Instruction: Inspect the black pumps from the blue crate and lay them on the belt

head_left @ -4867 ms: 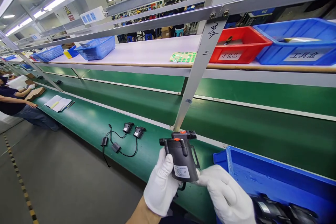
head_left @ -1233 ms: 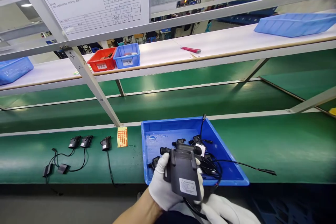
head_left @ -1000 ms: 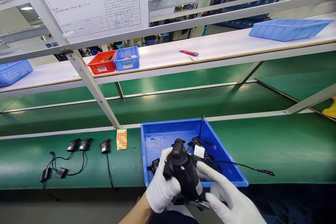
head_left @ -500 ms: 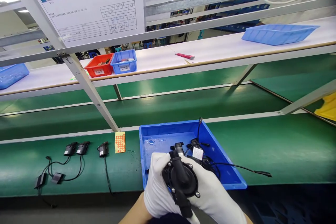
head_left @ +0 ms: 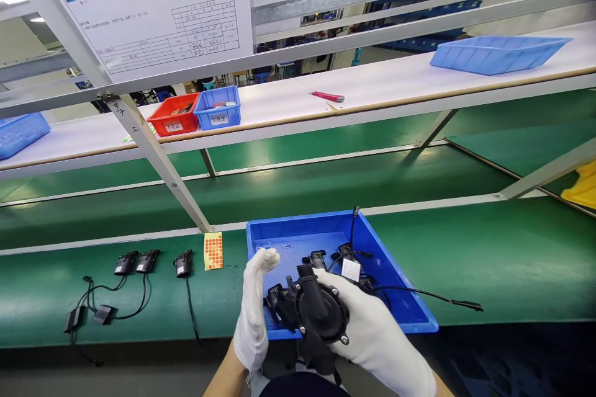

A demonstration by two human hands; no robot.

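Note:
A black water pump (head_left: 322, 313) with a round screwed cover and a ribbed spout is held by my right hand (head_left: 372, 332), in a white glove. Its spout points away from me, over the near edge of the blue bin (head_left: 302, 227). To the left of the pump is my left hand (head_left: 254, 310), also gloved, apart from it with the fingers stretched upward and nothing in them. Inside the bin lie several more black pumps (head_left: 279, 304) with cables, one bearing a white label (head_left: 351, 270). My right hand hides part of them.
Several black cabled units (head_left: 184, 263) lie on the green bench (head_left: 488, 267) at left, beside a sheet of orange stickers (head_left: 213, 251). The shelf above holds a red bin (head_left: 173, 116), a small blue bin (head_left: 218, 108), a red-handled cutter (head_left: 327, 97) and a blue tray (head_left: 500, 54). A slanted post (head_left: 158, 164) stands at left.
My left hand has let go of the pump and moved left, its fingers now straight. The right hand keeps the pump in nearly the same place. More pumps in the bin have come into sight.

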